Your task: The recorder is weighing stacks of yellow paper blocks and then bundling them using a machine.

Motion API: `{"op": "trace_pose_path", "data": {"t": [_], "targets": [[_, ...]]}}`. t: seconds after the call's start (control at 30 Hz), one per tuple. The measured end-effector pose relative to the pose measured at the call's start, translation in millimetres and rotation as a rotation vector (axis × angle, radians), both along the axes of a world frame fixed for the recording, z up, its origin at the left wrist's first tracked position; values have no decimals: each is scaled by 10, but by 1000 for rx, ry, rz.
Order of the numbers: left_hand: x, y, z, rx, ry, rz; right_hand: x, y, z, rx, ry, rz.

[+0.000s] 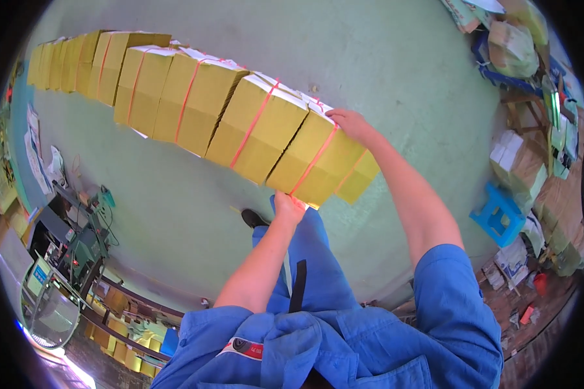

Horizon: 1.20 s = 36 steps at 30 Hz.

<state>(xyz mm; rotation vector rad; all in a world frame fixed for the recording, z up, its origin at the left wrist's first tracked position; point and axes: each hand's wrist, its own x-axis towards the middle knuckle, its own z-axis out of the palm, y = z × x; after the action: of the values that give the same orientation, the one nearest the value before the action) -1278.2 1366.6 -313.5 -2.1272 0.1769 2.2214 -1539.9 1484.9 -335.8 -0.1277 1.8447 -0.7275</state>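
A tied bundle of yellow sheets, with a pink string around it and white along its far edge, is between my two hands. My left hand is closed at its near lower edge, the fingertips partly hidden by the bundle. Across its far edge my right hand curls its fingers over the white side by the string. Touching it on the left is another yellow bundle, also tied with pink string. A smaller yellow block shows past its right side, partly behind it.
More tied yellow bundles run in a long row to the far left on the green floor. A blue plastic stool stands at the right, near wrapped packages. On the left are dark machinery and a fan.
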Motion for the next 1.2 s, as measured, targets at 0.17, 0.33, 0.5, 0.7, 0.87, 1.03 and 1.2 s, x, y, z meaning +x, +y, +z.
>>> {"op": "trace_pose_path", "data": {"t": [0.17, 0.33, 0.5, 0.7, 0.87, 1.03, 1.2], "targets": [[-109, -111, 456, 128, -189, -481, 72, 363, 18, 84, 294, -442], [-431, -540, 1093, -587, -1, -1474, 500, 758, 473, 12, 242, -1121], [-1773, -560, 1021, -1677, 666, -1783, 1160, 675, 774, 45, -149, -1251], [-2193, -428, 667, -1739, 431, -2372, 1100, 579, 684, -93, 394, -950], [-2108, -457, 626, -1480, 356, -2429, 723, 572, 748, 22, 378, -621], [-2149, -437, 572, -1537, 313, -2388, 690, 568, 626, 172, 446, -580], [-2133, -457, 571, -1424, 393, -2419, 811, 526, 569, 217, 440, -635]]}}
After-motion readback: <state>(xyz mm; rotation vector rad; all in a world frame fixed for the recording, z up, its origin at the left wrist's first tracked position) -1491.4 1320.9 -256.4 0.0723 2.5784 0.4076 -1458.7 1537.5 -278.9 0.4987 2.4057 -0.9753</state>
